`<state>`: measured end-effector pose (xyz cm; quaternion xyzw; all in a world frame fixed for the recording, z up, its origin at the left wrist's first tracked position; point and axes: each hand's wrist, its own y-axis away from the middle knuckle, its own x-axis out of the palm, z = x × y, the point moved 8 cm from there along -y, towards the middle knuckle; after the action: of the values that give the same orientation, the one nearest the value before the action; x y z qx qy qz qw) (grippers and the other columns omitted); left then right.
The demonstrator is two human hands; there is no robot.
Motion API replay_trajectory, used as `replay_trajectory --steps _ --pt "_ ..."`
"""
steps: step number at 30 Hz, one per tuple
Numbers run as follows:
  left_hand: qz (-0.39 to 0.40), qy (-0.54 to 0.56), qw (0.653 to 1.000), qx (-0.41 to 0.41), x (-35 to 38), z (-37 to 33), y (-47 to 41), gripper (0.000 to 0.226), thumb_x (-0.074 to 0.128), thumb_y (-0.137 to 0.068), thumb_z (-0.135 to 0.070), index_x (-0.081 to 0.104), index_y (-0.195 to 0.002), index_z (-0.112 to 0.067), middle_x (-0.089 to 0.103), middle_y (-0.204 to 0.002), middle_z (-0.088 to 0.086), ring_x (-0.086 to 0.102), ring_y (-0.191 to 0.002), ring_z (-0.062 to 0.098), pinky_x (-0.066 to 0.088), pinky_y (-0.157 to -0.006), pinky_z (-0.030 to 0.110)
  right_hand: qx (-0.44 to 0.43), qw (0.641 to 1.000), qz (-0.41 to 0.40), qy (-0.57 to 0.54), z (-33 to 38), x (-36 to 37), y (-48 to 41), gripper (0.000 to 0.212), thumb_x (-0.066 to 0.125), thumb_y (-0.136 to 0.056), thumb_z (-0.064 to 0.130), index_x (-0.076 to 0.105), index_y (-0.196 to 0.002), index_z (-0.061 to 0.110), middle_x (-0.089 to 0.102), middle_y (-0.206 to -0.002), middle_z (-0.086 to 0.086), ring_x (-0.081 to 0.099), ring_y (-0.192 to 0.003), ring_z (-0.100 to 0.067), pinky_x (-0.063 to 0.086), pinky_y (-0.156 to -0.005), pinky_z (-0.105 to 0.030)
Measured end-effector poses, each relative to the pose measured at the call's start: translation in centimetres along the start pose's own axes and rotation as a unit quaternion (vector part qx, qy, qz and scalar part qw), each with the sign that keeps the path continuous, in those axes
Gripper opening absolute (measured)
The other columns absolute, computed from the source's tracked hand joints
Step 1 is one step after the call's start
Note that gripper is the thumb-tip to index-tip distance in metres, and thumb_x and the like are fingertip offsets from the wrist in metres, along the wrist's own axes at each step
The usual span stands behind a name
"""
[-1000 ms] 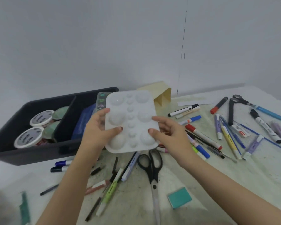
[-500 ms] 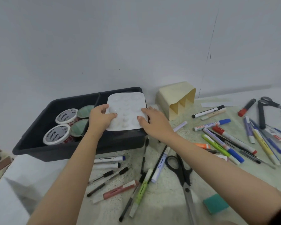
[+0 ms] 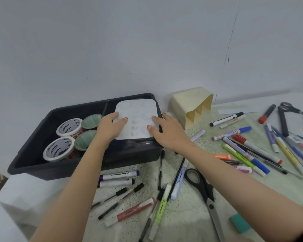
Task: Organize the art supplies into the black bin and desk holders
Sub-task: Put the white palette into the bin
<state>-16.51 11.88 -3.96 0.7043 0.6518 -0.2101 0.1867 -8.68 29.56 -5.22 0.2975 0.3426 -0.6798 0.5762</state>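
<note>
A white paint palette (image 3: 136,117) with round wells lies flat in the right compartment of the black bin (image 3: 77,165). My left hand (image 3: 111,126) rests on its left edge and my right hand (image 3: 166,131) on its right edge, fingers spread on top of it. Whether the hands still grip it or only press on it is unclear. Dark items show beneath the palette's near edge. A cream desk holder (image 3: 192,106) lies on its side right of the bin, its slots facing me.
Several paint tubs (image 3: 69,126) fill the bin's left compartment. Markers and pens (image 3: 247,152) are scattered on the table to the right and in front of the bin. Black scissors (image 3: 205,191) lie near my right forearm; other scissors (image 3: 285,117) and a teal eraser (image 3: 240,222) lie further right.
Both hands carried the palette from in front of me, tilted up, forward and left into the bin's right compartment, where it now lies flat. The view shifted left.
</note>
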Motion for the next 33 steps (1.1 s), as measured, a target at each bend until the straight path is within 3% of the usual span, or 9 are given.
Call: replay_trajectory --steps 14,22,27,33 --pt "-0.037 0.014 0.999 0.009 -0.7 0.2 1.8 0.064 0.067 -0.086 -0.020 0.038 -0.142 -0.012 0.036 -0.146 0.004 0.037 -0.131 0.024 0.033 -0.107 0.037 0.015 0.994 0.104 -0.020 -2.0 1.5 -0.2 0.060 0.036 -0.089 0.065 0.023 -0.145 0.046 0.018 -0.157 -0.009 0.006 -0.146 -0.024 0.016 -0.116 -0.047" --pt "-0.018 -0.021 1.000 0.009 -0.2 -0.1 2.8 0.068 0.062 -0.089 -0.035 0.030 -0.146 -0.018 0.027 -0.152 0.003 0.027 -0.138 0.024 0.025 -0.111 0.039 -0.012 0.997 0.070 0.007 -0.9 0.8 0.1 0.057 0.036 -0.095 0.052 0.028 -0.147 0.029 0.021 -0.155 -0.011 0.017 -0.143 -0.029 0.021 -0.114 -0.041" --pt "-0.015 -0.011 1.000 0.014 -0.1 0.0 2.9 0.068 0.062 -0.088 -0.033 0.029 -0.146 -0.020 0.027 -0.152 0.001 0.028 -0.137 0.023 0.027 -0.109 0.038 -0.012 0.996 0.068 0.055 -0.6 0.6 0.5 0.065 0.036 -0.092 0.061 0.025 -0.148 0.030 0.012 -0.158 -0.012 0.011 -0.145 -0.029 0.015 -0.116 -0.044" --pt "-0.050 -0.073 0.995 0.053 -0.2 -0.5 3.1 0.069 0.062 -0.088 -0.035 0.029 -0.146 -0.017 0.029 -0.150 0.005 0.027 -0.137 0.023 0.026 -0.109 0.037 -0.019 0.998 0.049 -0.035 -1.1 1.0 0.6 0.061 0.040 -0.093 0.056 0.030 -0.147 0.028 0.019 -0.157 -0.008 0.015 -0.145 -0.024 0.019 -0.116 -0.041"
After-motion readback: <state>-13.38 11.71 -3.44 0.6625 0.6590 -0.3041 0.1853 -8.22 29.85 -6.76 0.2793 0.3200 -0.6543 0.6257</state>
